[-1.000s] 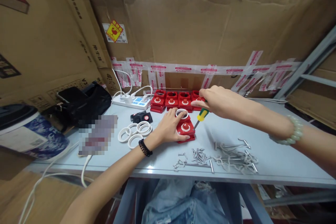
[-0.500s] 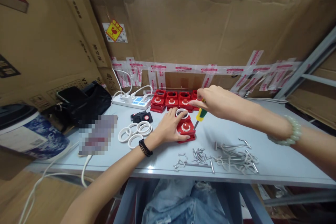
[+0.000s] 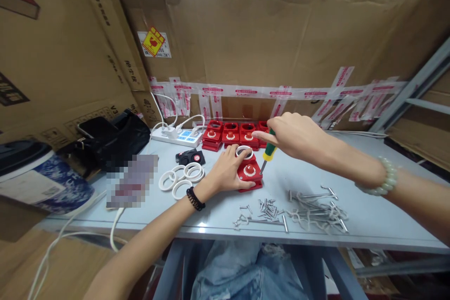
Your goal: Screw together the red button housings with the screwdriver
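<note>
My left hand (image 3: pixel 232 167) is closed around the side of a red plastic housing (image 3: pixel 256 179), pressing it on the table. The housing has a domed red knob on a white base and a white ring (image 3: pixel 245 152) at its far end. A screwdriver (image 3: pixel 270 149) with a green and yellow handle is in my right hand (image 3: pixel 290 131), tilted, its tip at the housing's near right corner. Whether a screw sits under the tip is too small to tell. Small screws (image 3: pixel 269 208) lie close in front, beside a metal T-shaped rod (image 3: pixel 267 221).
Several similar red housings (image 3: pixel 230 137) stand along the back by a white power strip (image 3: pixel 177 136). Loose white rings (image 3: pixel 183 190) and black parts (image 3: pixel 190 156) lie left. A pile of metal rods with white cords (image 3: pixel 319 211) is at right. Cardboard (image 3: pixel 246 37) walls the back.
My right hand has turned slightly on the screwdriver, its thumb now stretched left and more green handle showing. My left hand and the housing stay in place.
</note>
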A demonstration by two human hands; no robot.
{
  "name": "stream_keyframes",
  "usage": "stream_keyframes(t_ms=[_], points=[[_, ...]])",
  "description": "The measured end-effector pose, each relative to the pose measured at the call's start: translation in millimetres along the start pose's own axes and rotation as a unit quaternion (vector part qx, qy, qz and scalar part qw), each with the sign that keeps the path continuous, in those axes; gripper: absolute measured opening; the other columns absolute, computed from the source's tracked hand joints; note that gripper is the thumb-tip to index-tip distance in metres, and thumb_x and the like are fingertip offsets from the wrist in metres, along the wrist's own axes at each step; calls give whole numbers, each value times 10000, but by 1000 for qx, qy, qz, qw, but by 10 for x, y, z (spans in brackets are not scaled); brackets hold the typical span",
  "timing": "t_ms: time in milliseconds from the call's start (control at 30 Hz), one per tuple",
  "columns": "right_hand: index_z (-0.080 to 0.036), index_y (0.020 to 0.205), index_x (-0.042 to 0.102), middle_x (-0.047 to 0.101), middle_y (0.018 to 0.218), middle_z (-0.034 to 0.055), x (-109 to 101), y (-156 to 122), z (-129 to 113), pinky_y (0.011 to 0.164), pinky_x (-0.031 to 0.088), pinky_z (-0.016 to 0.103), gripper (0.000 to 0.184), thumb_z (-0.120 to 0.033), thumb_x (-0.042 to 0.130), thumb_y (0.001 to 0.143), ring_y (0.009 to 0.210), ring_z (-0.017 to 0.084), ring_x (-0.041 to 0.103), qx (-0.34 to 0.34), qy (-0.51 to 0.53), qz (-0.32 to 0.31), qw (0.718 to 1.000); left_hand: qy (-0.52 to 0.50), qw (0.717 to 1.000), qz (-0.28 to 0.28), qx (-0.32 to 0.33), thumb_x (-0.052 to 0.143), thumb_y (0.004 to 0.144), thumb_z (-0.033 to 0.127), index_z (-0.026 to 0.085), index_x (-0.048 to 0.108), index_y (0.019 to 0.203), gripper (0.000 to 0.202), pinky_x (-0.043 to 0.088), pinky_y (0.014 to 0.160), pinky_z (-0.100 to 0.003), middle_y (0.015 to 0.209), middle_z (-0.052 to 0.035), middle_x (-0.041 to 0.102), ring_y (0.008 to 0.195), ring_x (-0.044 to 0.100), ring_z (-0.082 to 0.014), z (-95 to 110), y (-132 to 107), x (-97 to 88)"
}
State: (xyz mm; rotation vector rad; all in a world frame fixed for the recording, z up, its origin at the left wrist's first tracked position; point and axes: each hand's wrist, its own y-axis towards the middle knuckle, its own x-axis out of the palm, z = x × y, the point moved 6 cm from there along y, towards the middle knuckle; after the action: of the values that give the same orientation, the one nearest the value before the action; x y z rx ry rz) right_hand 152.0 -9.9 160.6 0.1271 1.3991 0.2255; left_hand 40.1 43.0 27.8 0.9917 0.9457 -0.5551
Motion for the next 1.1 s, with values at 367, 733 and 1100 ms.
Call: stream_keyframes(t_ms=[367,733,1100], points=[[-192,796,576,621,720,63,-29,-72,-57,538,324,302,227,-404,512,843,624,181,540,-87,65,-47,993,-1,1000,-4,-4,697,617,596,251,392,1302,825,435,881,-466,1132,-99,417,1004,442,-286,-18,3,24],[-198,893,523,629,910,68,-28,-61,-36,663,394,304,130,-268,536,785,794,191,557,-139,110,-35,984,-1,1000,-6,-7,702,611,591,243,394,1298,829,432,893,-474,1156,-110,414,1054,434,-305,-9,4,13],[-188,999,492,557,990,73,-2,-43,-56,734,422,302,278,-157,547,729,862,181,528,-135,217,42,966,-6,1000,-3,-5,710,608,582,241,402,1292,825,444,868,-481,1123,-102,424,1007,448,-295,-4,7,1]])
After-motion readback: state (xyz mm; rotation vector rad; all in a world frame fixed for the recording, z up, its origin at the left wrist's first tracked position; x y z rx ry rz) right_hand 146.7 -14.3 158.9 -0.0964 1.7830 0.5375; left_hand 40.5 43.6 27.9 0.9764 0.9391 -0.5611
